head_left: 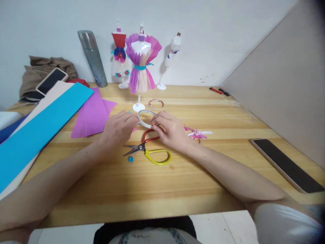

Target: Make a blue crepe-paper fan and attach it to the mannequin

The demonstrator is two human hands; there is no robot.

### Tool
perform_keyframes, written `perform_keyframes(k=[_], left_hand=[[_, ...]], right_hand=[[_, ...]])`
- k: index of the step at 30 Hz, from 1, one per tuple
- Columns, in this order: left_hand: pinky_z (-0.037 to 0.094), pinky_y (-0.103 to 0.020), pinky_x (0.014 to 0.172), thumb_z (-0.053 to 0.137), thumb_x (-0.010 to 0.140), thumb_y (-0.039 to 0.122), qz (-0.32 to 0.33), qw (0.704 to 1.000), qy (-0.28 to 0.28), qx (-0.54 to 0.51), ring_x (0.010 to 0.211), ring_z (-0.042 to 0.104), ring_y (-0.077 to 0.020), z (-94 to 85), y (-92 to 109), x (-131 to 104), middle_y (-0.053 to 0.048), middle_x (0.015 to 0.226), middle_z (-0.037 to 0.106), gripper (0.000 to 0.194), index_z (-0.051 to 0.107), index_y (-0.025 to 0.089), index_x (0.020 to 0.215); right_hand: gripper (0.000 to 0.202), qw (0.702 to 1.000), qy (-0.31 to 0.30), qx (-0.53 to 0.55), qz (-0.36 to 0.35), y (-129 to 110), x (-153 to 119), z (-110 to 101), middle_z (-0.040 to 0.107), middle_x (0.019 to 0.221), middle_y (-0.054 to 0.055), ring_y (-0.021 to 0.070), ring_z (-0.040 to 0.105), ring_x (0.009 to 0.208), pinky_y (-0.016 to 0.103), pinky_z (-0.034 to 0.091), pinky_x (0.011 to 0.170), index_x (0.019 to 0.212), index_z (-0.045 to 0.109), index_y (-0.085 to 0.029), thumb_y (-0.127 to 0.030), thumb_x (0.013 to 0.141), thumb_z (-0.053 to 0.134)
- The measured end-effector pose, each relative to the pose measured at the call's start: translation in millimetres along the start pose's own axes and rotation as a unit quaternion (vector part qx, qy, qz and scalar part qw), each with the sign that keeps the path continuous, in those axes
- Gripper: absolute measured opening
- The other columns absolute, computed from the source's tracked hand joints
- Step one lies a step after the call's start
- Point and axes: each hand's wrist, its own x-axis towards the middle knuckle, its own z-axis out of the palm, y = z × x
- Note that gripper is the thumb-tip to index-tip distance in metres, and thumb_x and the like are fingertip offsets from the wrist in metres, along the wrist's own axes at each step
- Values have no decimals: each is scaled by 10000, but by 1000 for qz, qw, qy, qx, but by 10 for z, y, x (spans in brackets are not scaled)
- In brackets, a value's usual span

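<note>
Two bare hands met over a roll of white tape, a thin flat ring held between them: the left hand pinched its near rim with curled fingers, and the right hand gripped the far side, fingers closed on the band. Just under the right hand lay scissors with dark metal blades, one red loop and one yellow loop. Beyond that hand sat a smaller tape ring; to its right lay crinkled pink scraps. Left of the left hand lay flat purple paper and a long turquoise sheet. The table was pale, grained wood against a white wall, where a mannequin in a ruffled pink paper dress stood. A glossy black phone lay far right.
</note>
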Motion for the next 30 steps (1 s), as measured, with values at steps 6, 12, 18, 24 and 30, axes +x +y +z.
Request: perform_keyframes(k=[6,12,18,24,30], left_hand=[[525,-325,909,502,942,228,2,991,-33,-128,1097,661,-212,-99,-27,87,-103,1227,718,203,579,194,757],[578,-311,799,645,872,424,-101,910,-157,-371,886,715,-183,-172,-35,150,-96,1054,776,299,583,191,695],[620,-322,716,708,827,525,-167,868,-181,-430,741,743,-189,-195,-12,149,-88,822,786,353,645,183,768],[611,-303,717,726,827,475,-169,860,-176,-449,728,737,-176,-208,0,151,-86,800,785,316,648,172,781],[515,-263,668,641,850,329,-90,934,-132,-321,716,660,-147,-170,43,112,-47,782,736,210,642,170,713]], right_hand=[[158,997,-6,72,15,51,61,-112,654,847,69,219,601,859,375,469,807,784,570,-214,-186,932,521],[131,983,-27,176,41,123,112,-183,689,894,58,214,617,879,392,473,833,786,640,-222,-227,903,584],[110,961,-10,252,112,170,116,-157,676,840,36,194,611,825,367,481,794,787,657,-224,-254,875,598],[93,976,53,190,94,78,105,-231,682,852,49,177,579,755,331,457,696,840,705,-215,-245,851,618],[183,987,-18,135,86,-105,69,-262,659,751,28,142,533,619,290,419,593,906,736,-190,-153,821,579]])
